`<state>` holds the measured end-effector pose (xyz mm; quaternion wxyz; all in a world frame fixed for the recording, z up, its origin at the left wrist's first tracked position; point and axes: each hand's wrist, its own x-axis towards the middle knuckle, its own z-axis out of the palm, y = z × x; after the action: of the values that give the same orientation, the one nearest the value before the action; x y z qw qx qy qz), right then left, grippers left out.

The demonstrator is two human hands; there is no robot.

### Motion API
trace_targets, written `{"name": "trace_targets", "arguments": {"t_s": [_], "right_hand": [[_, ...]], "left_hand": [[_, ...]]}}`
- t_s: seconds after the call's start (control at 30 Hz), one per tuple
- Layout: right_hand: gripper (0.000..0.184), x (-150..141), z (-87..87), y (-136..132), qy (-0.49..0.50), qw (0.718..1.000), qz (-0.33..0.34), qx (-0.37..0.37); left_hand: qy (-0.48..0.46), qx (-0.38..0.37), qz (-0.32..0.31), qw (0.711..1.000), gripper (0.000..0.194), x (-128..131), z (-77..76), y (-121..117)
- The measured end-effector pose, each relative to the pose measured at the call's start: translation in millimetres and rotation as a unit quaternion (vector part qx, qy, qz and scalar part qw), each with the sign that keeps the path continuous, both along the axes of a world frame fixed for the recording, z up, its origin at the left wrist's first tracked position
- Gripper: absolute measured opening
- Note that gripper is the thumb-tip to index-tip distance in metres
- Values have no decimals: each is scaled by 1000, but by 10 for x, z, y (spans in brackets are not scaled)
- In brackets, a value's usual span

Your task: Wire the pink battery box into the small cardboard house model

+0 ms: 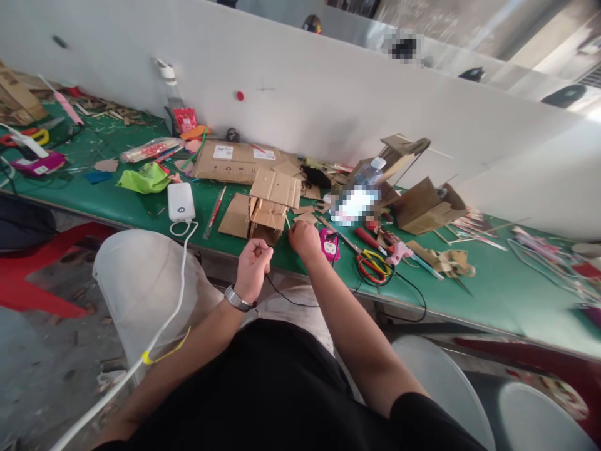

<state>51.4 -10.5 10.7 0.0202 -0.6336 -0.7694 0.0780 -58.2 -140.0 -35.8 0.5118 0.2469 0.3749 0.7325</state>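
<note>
A small cardboard box structure (270, 216) with flaps folded out stands at the table's near edge, its dark open side facing me. My left hand (251, 269), with a metal watch at the wrist, is in front of its lower left part, thumb and fingers pinched together; anything between them is too small to make out. Just right of the box, my right hand (305, 240) is closed low over the table, back of the hand up and fingertips mostly hidden. A thin pale stick (288, 220) shows beside its fingers. Cardboard scraps (306, 217) lie just behind that hand.
On the green table (141, 207), a white power bank (181, 202) with a cable lies left, a flat carton (239, 164) behind. To the right are a pink-purple socket block (329, 245), scissors (373, 266), a pink glue gun (398, 252), a lit phone (355, 205) and cardboard pieces (429, 203).
</note>
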Motion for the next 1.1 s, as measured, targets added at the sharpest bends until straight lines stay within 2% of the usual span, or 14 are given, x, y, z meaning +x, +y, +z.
{"name": "trace_targets", "arguments": {"t_s": [0.27,0.47,0.63,0.7,0.8,0.9,1.0,1.1], "right_hand": [[25,165,8,-260,13,998,61,13],[25,310,-15,-455,22,995,93,15],[33,426,-67,-469,106,986,114,51],[31,459,-83,-476,174,975,115,70],[23,471,-98,-533,342,933,103,43],[20,451,-108,-622,508,858,64,-28],[26,434,-109,-702,589,804,32,-79],[30,435,-97,-768,616,781,8,-106]], "left_hand": [[14,-6,-20,1000,33,8,-39,2],[32,-17,7,999,26,29,-74,14],[70,-41,35,996,8,28,-69,23],[87,-55,34,994,10,31,-65,26],[98,-67,11,993,20,44,-58,25],[120,-57,-19,991,25,64,-49,8],[175,-32,-20,984,26,74,-48,-23],[249,-12,-1,969,23,69,-50,-48]]}}
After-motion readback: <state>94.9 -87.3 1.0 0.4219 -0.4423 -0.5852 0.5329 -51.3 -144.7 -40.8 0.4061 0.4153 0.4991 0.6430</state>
